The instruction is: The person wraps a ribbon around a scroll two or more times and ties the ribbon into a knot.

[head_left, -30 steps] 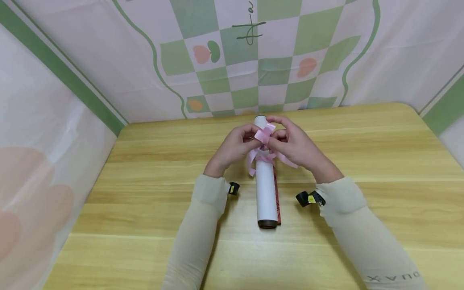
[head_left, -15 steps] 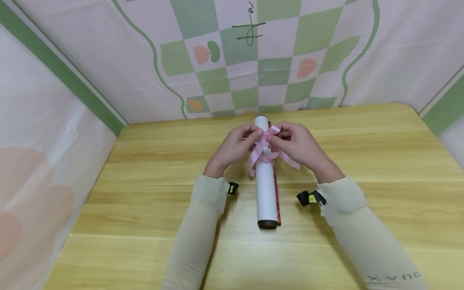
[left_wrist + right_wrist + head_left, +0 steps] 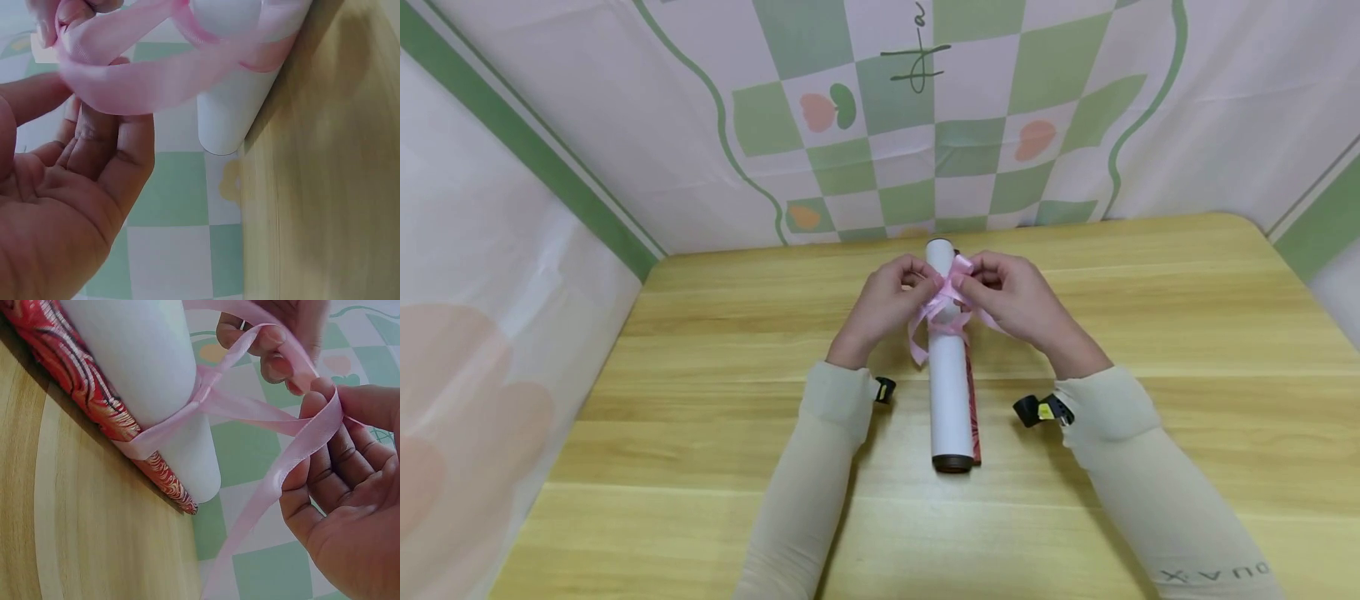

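Note:
A white roll (image 3: 950,400) with dark end caps lies lengthwise on the table, a red patterned strip (image 3: 94,381) along its right side. Pink ribbon (image 3: 162,434) passes round both and crosses in a knot on top, seen in the right wrist view. My left hand (image 3: 886,304) pinches one length of the ribbon between thumb and fingers, above the roll's left side. Opposite it, my right hand (image 3: 1018,300) pinches another length, folded over the fingertips. A loose ribbon tail hangs down on each side of the roll. The two hands' fingertips are close together.
The wooden table (image 3: 700,417) extends on both sides of the roll. Behind it hangs a green and white checked cloth (image 3: 898,167), and a pale cloth (image 3: 475,292) covers the left side. A small black camera (image 3: 1043,411) sits at the right cuff.
The ribbon between my hands has shifted from a broad flap to a short upright loop by my right fingers. My right forefinger has come down from the roll's far end to the ribbon.

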Demonstrator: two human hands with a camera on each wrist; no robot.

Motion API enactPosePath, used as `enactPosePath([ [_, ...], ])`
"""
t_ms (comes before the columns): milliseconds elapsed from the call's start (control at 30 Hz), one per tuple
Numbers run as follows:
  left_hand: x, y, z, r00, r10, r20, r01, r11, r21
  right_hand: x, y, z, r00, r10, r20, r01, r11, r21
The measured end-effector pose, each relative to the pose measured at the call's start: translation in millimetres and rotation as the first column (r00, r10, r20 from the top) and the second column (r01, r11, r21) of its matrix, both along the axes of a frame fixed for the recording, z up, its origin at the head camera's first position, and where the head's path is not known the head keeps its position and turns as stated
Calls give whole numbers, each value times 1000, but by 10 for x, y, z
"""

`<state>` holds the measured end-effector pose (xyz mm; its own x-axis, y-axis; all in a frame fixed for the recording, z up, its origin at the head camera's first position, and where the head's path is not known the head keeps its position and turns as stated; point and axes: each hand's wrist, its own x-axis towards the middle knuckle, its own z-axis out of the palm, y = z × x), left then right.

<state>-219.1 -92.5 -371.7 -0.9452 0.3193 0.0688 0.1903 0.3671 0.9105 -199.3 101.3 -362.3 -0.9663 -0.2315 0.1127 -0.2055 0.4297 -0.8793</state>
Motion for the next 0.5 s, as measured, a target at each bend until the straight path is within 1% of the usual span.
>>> enactPosePath([
  [133,3,10,2,1000,-5,4,5,999,33,1,0,0,1000,-1,0,1,1000,14],
  [200,6,14,11,1000,-23,-3,23,998,60,2,0,2,1000,-4,0,4,1000,17],
  [267,5,13,17,999,-48,-12,49,995,88,5,3,6,1000,-8,0,8,1000,20],
  [367,0,7,25,995,-94,-26,96,989,108,7,9,11,1000,-13,-1,13,1000,18],
  [500,-4,-9,25,987,-162,1,161,979,128,8,12,15,1000,-8,6,8,1000,12],
])
